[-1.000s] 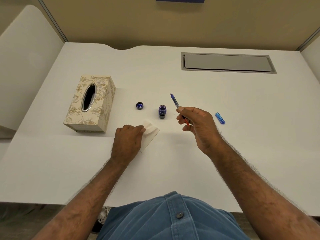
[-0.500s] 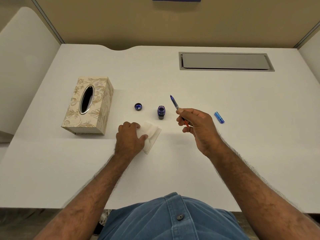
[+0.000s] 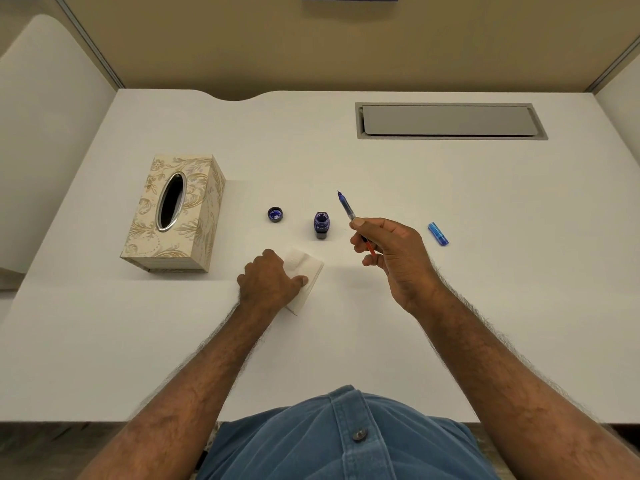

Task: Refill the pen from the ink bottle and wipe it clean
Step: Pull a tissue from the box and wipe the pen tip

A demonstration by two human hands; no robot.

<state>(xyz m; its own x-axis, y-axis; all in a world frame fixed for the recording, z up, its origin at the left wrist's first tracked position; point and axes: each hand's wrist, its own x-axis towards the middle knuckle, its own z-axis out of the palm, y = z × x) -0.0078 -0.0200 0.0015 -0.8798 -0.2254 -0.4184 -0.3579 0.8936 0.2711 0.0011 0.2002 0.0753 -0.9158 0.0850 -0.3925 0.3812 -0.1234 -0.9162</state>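
My right hand (image 3: 391,252) holds a blue pen (image 3: 346,206) above the desk, tip pointing up and away, with a red part showing below the fingers. The small open ink bottle (image 3: 321,224) stands just left of the pen. Its dark cap (image 3: 275,214) lies further left, inner side up. My left hand (image 3: 270,284) rests on a folded white tissue (image 3: 306,275) in front of the bottle, thumb pressed on it. The blue pen cap (image 3: 438,233) lies to the right of my right hand.
A cream patterned tissue box (image 3: 173,213) stands at the left of the white desk (image 3: 346,341). A grey cable hatch (image 3: 450,121) is set into the far right. Partition walls close off the back and sides.
My left hand has closed further over the tissue, and the thumb now presses on it. The right hand and pen have barely moved.
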